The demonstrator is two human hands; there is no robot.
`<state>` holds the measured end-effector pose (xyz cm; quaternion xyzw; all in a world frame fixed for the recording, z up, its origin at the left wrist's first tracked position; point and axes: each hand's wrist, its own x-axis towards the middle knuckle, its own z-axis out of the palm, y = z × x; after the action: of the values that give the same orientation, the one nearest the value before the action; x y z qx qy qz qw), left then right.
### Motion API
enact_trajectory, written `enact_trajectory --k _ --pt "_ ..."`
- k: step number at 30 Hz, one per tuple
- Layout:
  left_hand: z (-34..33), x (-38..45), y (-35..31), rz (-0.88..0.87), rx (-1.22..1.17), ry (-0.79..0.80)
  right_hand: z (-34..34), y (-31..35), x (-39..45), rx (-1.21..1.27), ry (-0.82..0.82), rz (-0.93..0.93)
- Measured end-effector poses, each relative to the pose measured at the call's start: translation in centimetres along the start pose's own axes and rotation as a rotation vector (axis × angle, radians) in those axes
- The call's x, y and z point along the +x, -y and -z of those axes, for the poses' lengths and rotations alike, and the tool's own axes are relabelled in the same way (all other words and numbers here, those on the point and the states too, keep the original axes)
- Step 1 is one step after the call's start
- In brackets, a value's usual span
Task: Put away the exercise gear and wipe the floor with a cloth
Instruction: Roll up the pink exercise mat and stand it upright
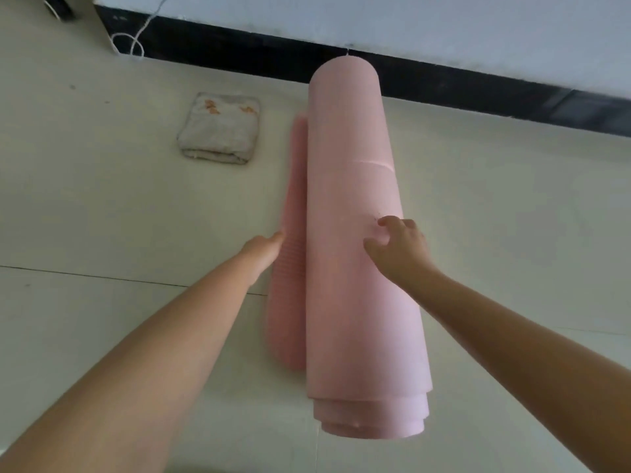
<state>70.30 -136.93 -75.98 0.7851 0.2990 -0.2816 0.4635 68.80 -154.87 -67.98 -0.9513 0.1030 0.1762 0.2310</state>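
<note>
**Mat nearly rolled; cloth waits its turn**

At left, the folded cloth [218,128] lies on the floor [102,206] near the wall, untouched. The left hand [264,249] reaches to the ribbed loose flap at the roll's side; its fingers are hidden, so its grip cannot be told. The pink yoga mat [355,254] lies rolled, with fingers of the right hand [397,245] curled against its top. The step is likely finishing the roll; next, tuck the flap and lift it away.
</note>
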Motion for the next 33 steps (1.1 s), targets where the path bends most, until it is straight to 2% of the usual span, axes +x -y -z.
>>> enact_trajectory --k 4,7,10,13,16,18,20,22,26,30,33 --pt "-1.2 0.9 -0.1 -0.006 -0.077 0.050 0.5 -0.7 1.4 0.067 -0.047 -0.137" --pt "-1.6 1.1 -1.0 -0.107 -0.144 -0.007 0.7 -1.5 1.6 0.078 -0.054 -0.118" --pt "-1.9 0.0 -2.5 -0.220 -0.114 0.062 0.9 -1.5 1.9 0.059 -0.045 -0.114" --pt "-2.3 -0.2 -3.9 -0.244 -0.100 0.129 1.5 -1.1 3.1 0.022 -0.026 -0.139" --pt "-2.7 -0.2 -5.3 -0.243 -0.109 0.088 1.5 -0.8 4.6 -0.083 0.013 -0.153" --pt "-3.2 -0.6 -6.2 -0.256 -0.067 0.063 1.5 -0.7 5.3 -0.132 -0.026 -0.160" --pt "-3.7 -0.7 -7.0 -0.263 0.015 0.003 2.0 -0.7 6.1 -0.104 -0.090 -0.138" --pt "-4.1 -0.1 -7.6 -0.272 0.024 -0.006 2.7 -0.8 7.2 -0.020 -0.087 -0.142" --pt "-4.7 0.9 -9.5 -0.194 -0.195 0.063 3.7 -0.4 9.1 0.140 -0.041 -0.218" --pt "-5.3 1.2 -11.4 -0.173 -0.310 0.065 3.9 -0.4 10.7 0.075 0.018 -0.239" --pt "-6.1 1.7 -12.0 -0.192 -0.338 0.042 3.9 -1.4 11.3 0.119 0.047 -0.261"
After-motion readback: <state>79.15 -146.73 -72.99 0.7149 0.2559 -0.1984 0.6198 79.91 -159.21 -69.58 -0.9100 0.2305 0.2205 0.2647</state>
